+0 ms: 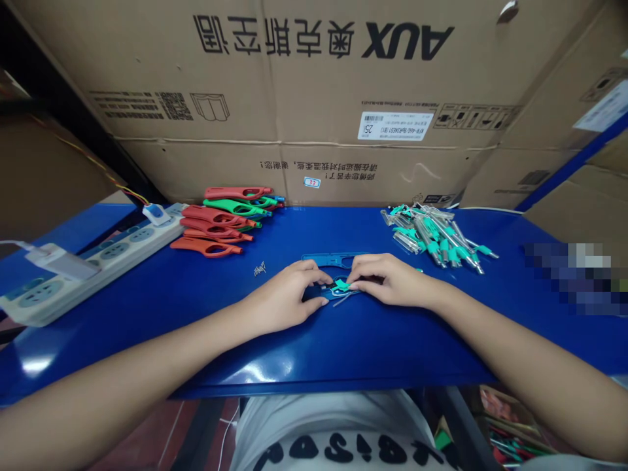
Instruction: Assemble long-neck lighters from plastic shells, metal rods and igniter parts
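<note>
My left hand [282, 299] and my right hand [390, 280] meet at the middle of the blue bench. Their fingertips pinch a small metal part with a teal sleeve [342, 286] from both sides, and my fingers hide much of it. Thin metal ends stick out below it. Just behind and under my hands lies a blue plastic handle frame [333, 260], partly covered. To the far left sit stacked red and green plastic handles [210, 219]. To the right lies a heap of metal pieces with teal sleeves [432, 235].
A white power strip [93, 265] with plugs lies along the bench's left side. A few tiny metal bits [260, 268] lie left of my hands. Large cardboard boxes [294, 163] stand against the bench's back edge. The blue bench [343, 353] ends in a front edge near my body.
</note>
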The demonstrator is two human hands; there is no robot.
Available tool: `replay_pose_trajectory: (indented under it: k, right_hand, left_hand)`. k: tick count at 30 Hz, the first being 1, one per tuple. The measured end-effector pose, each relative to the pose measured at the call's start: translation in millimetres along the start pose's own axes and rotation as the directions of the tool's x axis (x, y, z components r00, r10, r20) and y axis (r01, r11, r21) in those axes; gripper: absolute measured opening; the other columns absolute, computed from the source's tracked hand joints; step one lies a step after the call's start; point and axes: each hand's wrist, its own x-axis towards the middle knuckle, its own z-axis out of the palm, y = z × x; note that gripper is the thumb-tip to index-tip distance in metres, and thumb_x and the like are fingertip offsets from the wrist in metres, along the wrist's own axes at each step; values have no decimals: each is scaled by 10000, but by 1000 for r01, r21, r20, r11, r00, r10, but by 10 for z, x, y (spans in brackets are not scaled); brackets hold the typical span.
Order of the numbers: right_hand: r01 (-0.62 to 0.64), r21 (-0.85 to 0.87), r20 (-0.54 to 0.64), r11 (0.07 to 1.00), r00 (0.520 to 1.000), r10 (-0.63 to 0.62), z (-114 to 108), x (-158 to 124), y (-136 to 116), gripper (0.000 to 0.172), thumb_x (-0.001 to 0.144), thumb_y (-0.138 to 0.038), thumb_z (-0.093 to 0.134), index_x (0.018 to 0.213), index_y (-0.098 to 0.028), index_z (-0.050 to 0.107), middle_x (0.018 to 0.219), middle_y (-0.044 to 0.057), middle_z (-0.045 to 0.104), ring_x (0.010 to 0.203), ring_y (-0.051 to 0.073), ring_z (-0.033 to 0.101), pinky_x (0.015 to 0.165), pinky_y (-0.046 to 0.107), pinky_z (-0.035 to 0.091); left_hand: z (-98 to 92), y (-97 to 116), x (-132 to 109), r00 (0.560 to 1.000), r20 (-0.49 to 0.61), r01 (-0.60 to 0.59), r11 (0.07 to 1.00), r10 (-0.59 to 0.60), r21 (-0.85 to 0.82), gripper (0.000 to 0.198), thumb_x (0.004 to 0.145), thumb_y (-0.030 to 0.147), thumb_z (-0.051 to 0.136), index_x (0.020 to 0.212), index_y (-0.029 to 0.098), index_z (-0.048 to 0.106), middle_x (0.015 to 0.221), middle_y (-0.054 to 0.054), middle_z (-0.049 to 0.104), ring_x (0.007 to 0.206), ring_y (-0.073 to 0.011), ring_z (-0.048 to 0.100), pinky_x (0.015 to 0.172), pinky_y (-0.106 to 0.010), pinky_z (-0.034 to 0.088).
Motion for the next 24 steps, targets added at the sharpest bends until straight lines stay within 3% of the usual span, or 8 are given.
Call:
replay_pose_trajectory:
  k: [5, 11, 24]
  right_hand:
    - [14, 36, 56, 999, 998, -16, -42, -1, -48, 115, 957, -215, 619, 915, -163, 713, 884, 51, 685, 778, 139, 633, 729, 264, 492]
    - [46, 44, 14, 998, 999, -47, -36, -1, -17, 154, 969, -243, 599, 886, -165, 701, 892, 72, 689, 812, 159, 647, 764, 283, 508]
    - [46, -151, 104, 987, 994, -30, -48, -30, -130, 201, 993, -232, 517, 898, -172, 683, 915, 69, 670, 797, 158, 624, 742, 270, 480]
  left_hand:
    - [12, 11, -14, 1000, -7, 20, 999, -20, -32, 304, 874, 167, 697, 1178, 161, 693, 1069, -77, 655, 1008, -217, 648, 937, -385, 547]
    - [23, -9, -15, 1000, -19, 5, 998, -6, -60, 295, 858, 178, 709, 1152, 176, 697, 1034, -64, 656, 959, -206, 649, 899, -368, 556]
    - [39, 21, -31, 999, -20, -33, 998, 34, 50, 275, 885, 173, 692, 1160, 153, 686, 1080, -86, 658, 1059, -240, 626, 968, -389, 517]
